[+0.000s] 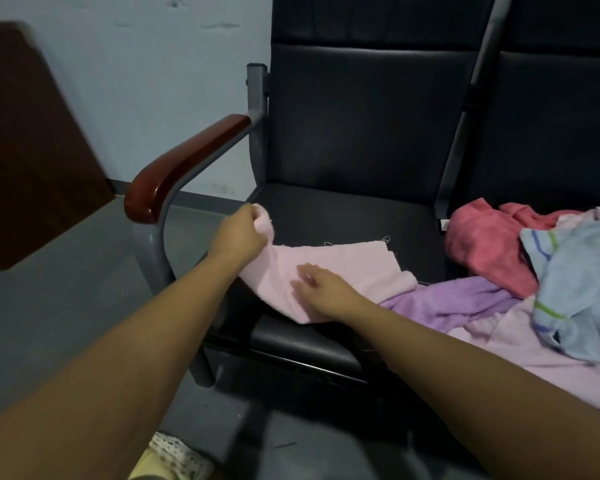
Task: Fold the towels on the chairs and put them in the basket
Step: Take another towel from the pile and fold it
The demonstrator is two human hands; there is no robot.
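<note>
The left hand [240, 234] pinches a pink towel [354, 266] corner; the blurred right hand [324, 289] lies spread on it.

Pale pink towel [340, 268] lies partly folded on the chair seat [343, 216]; one corner lifted.

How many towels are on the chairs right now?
5: pink towel on the left seat; purple, red, blue-striped and pale pink towels heaped at right. More may hide beneath.
</note>
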